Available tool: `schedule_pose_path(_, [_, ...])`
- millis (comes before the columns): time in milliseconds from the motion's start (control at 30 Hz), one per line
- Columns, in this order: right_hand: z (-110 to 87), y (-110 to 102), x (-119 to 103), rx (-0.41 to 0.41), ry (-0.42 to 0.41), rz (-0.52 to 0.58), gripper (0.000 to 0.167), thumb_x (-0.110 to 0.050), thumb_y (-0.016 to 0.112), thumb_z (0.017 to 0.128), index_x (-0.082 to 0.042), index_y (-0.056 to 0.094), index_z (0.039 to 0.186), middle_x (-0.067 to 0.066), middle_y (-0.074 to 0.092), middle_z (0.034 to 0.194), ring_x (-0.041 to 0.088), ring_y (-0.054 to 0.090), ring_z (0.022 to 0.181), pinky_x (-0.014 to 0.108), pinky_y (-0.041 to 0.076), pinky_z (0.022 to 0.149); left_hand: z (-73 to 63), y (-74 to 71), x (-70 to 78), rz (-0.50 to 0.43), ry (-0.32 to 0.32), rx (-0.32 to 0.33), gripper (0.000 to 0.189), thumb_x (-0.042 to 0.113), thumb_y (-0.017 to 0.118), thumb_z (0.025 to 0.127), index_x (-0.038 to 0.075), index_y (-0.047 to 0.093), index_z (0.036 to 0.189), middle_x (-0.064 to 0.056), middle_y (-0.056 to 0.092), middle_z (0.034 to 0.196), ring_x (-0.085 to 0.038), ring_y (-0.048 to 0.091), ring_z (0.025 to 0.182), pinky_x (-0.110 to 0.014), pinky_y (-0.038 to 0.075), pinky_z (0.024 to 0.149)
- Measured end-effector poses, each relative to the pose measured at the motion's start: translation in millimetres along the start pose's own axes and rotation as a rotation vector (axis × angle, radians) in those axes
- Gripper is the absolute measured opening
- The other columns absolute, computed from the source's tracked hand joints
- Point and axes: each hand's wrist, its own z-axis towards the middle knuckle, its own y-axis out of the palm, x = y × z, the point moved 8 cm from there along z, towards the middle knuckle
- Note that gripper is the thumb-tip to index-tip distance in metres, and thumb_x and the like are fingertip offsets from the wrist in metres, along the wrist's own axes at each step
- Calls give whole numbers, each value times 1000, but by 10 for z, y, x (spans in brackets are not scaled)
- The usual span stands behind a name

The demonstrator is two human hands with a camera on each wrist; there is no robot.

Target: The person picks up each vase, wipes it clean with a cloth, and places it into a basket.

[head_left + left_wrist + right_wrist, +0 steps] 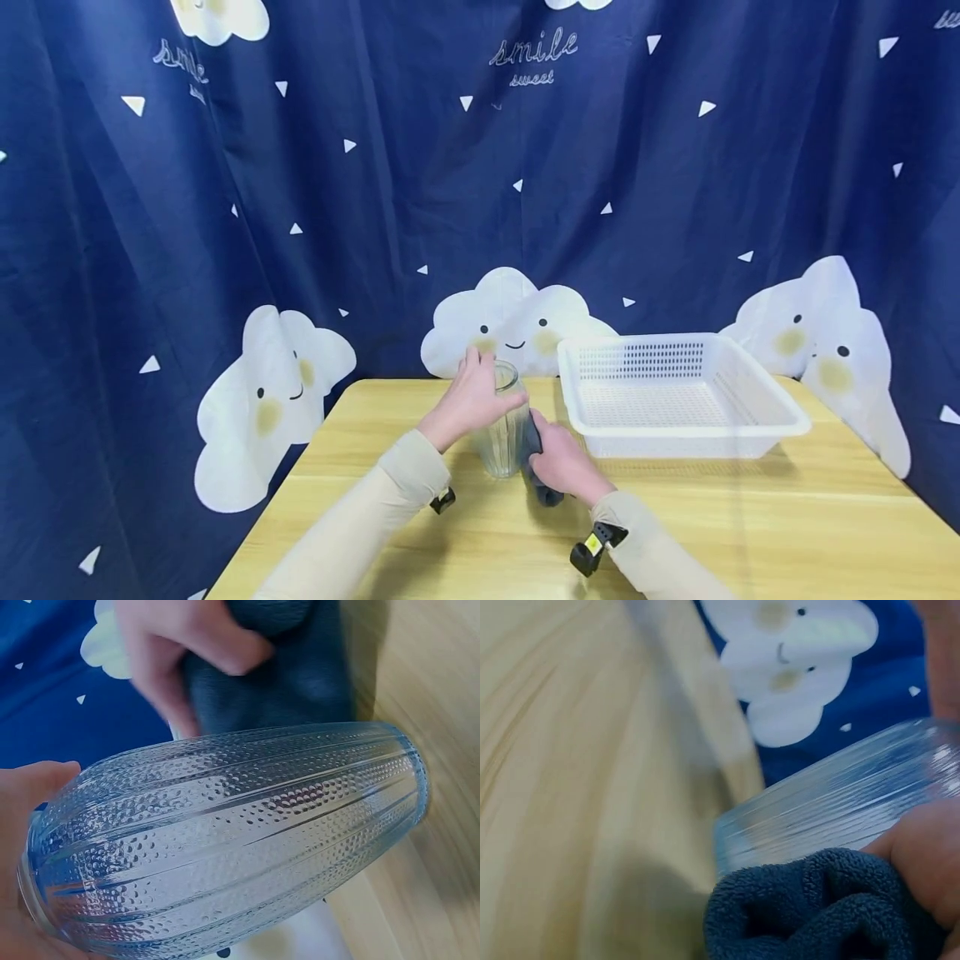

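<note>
A clear glass vase (501,446) with dimples and lengthwise ribs stands upright on the table. My left hand (477,393) grips it round the top near the rim, thumb on the near side; the left wrist view shows the vase's textured body (247,832) up close. On the vase's right, my right hand (562,457) holds a folded dark blue-grey towel (546,493) against the glass. Thick terry folds of the towel (817,907) show in the right wrist view, with part of the right hand (926,862) over them.
A white plastic basket (690,433) with perforated sides stands on the wooden table (667,517), right of the vase. Behind the table hangs a dark blue curtain (450,208) with cloud prints.
</note>
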Motion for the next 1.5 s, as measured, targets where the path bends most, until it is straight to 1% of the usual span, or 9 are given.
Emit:
schedule_pose_path(200, [11, -457, -277, 146, -69, -6, 82, -5, 65, 84, -15, 33, 158, 22, 62, 122, 27, 62, 85, 40, 53, 69, 5, -14, -6, 32, 29, 10, 95, 62, 73, 81, -5, 47, 143, -14, 42, 125, -29, 47, 113, -44, 48, 96])
schedule_pose_path(300, [32, -664, -443, 225, -124, -52, 82, -5, 66, 85, -20, 33, 159, 20, 59, 127, 29, 63, 84, 41, 53, 68, 2, -44, 21, 64, 40, 12, 97, 65, 73, 79, -4, 49, 143, -12, 45, 121, -27, 47, 109, -43, 48, 93])
schedule_pose_path(400, [45, -728, -542, 244, -157, -110, 84, -5, 68, 84, -20, 33, 159, 21, 58, 128, 31, 64, 81, 43, 53, 65, 1, -56, 51, 79, 43, -9, 98, 64, 74, 79, -3, 47, 146, -12, 47, 122, -27, 49, 108, -42, 48, 93])
schedule_pose_path(533, [52, -637, -538, 227, -154, -159, 86, -5, 70, 83, -16, 31, 159, 23, 57, 125, 30, 63, 75, 44, 52, 62, -1, -61, 78, 55, 36, -50, 98, 56, 76, 82, -1, 40, 152, -17, 46, 132, -30, 49, 117, -45, 47, 100])
schedule_pose_path(767, [69, -334, -340, 160, -76, -100, 91, -5, 68, 84, -12, 21, 161, 28, 54, 130, 29, 62, 75, 40, 52, 63, 3, -43, 39, 8, -1, -96, 93, 45, 77, 84, 3, 35, 156, -19, 37, 146, -33, 40, 135, -47, 41, 110])
schedule_pose_path(933, [64, -80, -170, 97, -51, -123, 87, -8, 69, 85, -6, 24, 159, 29, 58, 125, 31, 64, 84, 44, 55, 71, -9, -18, 6, -1, 14, -53, 89, 45, 73, 84, 5, 37, 155, -18, 40, 142, -32, 42, 130, -46, 43, 107])
schedule_pose_path(1100, [15, 141, -13, 49, -63, -215, 77, -10, 71, 83, -3, 39, 153, 27, 63, 119, 32, 66, 84, 45, 55, 72, -7, -18, 2, -3, 63, 15, 83, 51, 68, 85, 4, 45, 149, -14, 46, 128, -29, 47, 116, -43, 45, 99])
schedule_pose_path(1267, [19, 162, 59, 47, -66, -206, 73, -8, 71, 81, -5, 46, 150, 25, 64, 117, 33, 65, 83, 46, 54, 70, 3, -6, -22, 11, 72, 73, 84, 54, 69, 86, 0, 46, 145, -15, 46, 128, -29, 48, 115, -43, 46, 99])
schedule_pose_path(1500, [19, -46, 40, 141, -47, 7, 77, -5, 65, 81, -9, 41, 154, 21, 65, 121, 27, 63, 98, 45, 53, 83, -4, 14, -9, 13, 53, 39, 85, 57, 69, 83, -4, 50, 139, -16, 44, 121, -30, 48, 109, -43, 48, 94])
